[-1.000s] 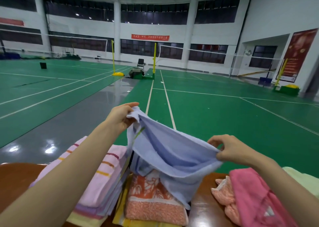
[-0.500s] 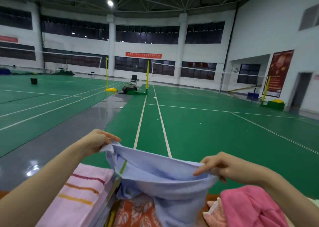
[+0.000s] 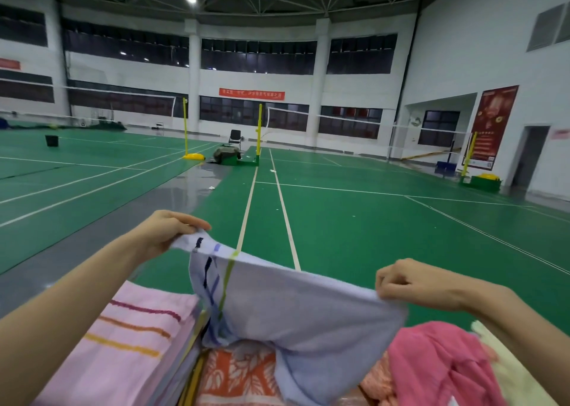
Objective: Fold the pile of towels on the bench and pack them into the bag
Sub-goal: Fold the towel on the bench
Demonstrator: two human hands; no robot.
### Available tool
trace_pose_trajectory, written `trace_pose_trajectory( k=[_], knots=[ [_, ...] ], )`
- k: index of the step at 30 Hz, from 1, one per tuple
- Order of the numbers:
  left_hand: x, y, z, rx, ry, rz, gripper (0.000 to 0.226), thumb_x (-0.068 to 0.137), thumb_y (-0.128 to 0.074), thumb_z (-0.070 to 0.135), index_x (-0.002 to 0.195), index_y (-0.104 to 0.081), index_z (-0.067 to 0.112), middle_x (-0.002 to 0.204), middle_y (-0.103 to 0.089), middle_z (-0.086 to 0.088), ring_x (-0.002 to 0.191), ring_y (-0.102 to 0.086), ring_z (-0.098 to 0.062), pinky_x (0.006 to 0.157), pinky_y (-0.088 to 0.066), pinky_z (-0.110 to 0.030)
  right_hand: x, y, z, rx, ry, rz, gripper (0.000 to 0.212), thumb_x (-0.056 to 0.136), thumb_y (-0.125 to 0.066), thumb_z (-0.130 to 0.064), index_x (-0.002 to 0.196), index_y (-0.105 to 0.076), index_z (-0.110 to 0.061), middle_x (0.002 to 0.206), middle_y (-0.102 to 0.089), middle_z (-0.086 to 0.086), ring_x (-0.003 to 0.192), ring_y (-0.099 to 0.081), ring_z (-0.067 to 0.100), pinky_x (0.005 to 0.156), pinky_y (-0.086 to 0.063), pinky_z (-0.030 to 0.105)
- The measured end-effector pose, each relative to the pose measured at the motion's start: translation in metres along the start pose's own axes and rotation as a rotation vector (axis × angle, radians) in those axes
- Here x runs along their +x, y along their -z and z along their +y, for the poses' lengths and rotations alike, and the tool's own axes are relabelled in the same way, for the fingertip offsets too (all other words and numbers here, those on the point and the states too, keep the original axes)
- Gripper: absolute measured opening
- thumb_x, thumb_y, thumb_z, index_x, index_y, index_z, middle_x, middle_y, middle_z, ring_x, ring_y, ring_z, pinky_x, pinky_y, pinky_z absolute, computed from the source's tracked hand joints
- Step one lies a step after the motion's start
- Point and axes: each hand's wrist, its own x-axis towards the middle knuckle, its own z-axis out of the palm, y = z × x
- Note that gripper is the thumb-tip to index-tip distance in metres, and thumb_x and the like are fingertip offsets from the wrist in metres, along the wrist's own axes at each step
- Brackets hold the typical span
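I hold a towel [image 3: 308, 313] stretched between my hands. My left hand [image 3: 166, 232] pinches its far left corner, and my right hand [image 3: 410, 282] pinches its right corner, nearer to me. The cloth hangs down in the middle, and its lower part drapes onto a flat towel [image 3: 237, 378] lying near me. Just left of that lies a stack of folded towels [image 3: 132, 344]. On the right, beside the hanging cloth and below my right forearm, sits a heap of unfolded towels [image 3: 441, 365]. Beyond everything the court floor [image 3: 370, 220] runs far ahead to a net post [image 3: 260, 134], with a chair [image 3: 235, 135] just left of it.
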Motion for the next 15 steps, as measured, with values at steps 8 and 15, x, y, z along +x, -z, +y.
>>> trace_pose_trajectory(
  k=[8,15],
  knots=[
    [-0.016,-0.003,0.019,0.2,0.03,-0.168,0.012,0.076,-0.071,0.004,0.087,-0.07,-0.002,0.071,-0.07,-0.002,0.062,-0.061,-0.006,0.068,-0.049,-0.016,0.003,0.033,0.004,0.541,0.039,0.773,0.049,0.054,-0.075,-0.049,0.059,-0.049,-0.008,0.049,-0.041,-0.011,0.048,-0.035,0.005,0.044,-0.028,0.012],
    [-0.015,-0.021,0.025,0.827,-0.313,0.047,0.025,0.071,-0.075,0.011,0.055,-0.057,0.005,0.046,-0.042,0.001,0.045,-0.035,-0.013,0.04,-0.023,-0.015,0.01,0.054,-0.001,0.402,-0.062,0.872,0.07,0.056,-0.071,-0.07,0.054,-0.038,-0.009,0.049,-0.029,-0.001,0.045,-0.025,0.01,0.047,-0.024,0.02]
  ],
)
